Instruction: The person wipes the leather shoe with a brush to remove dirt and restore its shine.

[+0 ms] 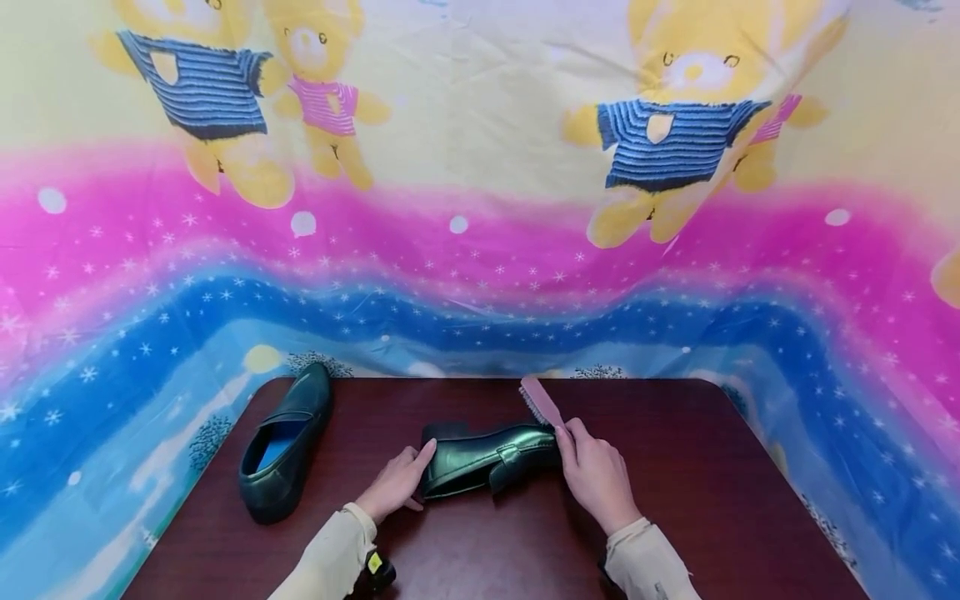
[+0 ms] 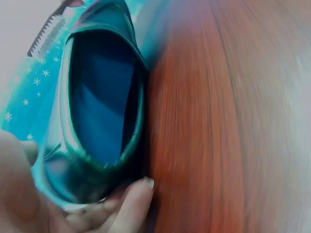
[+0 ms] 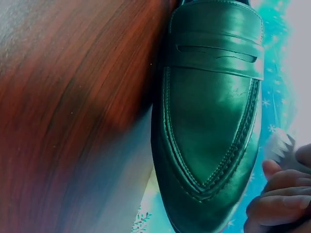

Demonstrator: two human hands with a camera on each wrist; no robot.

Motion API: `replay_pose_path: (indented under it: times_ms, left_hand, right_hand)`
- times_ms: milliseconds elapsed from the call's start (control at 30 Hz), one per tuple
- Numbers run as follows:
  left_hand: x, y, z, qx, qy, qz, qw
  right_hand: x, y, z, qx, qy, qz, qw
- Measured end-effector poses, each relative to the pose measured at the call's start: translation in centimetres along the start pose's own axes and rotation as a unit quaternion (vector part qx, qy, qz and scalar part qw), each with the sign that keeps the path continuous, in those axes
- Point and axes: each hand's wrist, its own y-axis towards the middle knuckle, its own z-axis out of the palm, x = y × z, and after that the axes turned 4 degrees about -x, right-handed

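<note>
A dark green loafer (image 1: 459, 461) lies tipped on its side, with its opening towards me and its toe to the right. My left hand (image 1: 393, 483) grips the heel, thumb on one side and fingers on the other; the left wrist view shows the heel (image 2: 73, 177) and the blue insole. The handle of a pink brush (image 1: 542, 400) is in my right hand (image 1: 597, 479), beside the toe. Its pale bristles face left, near the toe's far edge; whether they touch it I cannot tell. The right wrist view shows the loafer's strap and stitched toe (image 3: 209, 116).
A second dark loafer (image 1: 311, 392) stands upright at the left of the dark red-brown table (image 1: 697, 467), its toe pointing away. Behind the table hangs a cloth (image 1: 480, 250) printed with bears and snowflakes.
</note>
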Motion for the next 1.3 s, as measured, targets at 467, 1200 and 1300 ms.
replay_pose_path:
  times_ms: [467, 1200, 1300]
  left_hand:
    - [-1.5, 0.1, 2.3, 0.001, -0.156, -0.029, 0.9874]
    - [-2.9, 1.1, 4.0, -0.052, -0.211, -0.01, 0.976]
    - [-3.4, 1.0, 4.0, -0.037, -0.223, -0.009, 0.9741]
  right_hand:
    - [-0.4, -0.4, 0.3, 0.062, -0.014, 0.029, 0.998]
    - [4.2, -2.5, 1.8, 0.027, 0.038, -0.037, 0.998]
    - [5.9, -3.6, 2.4, 0.027, 0.048, -0.066, 0.996]
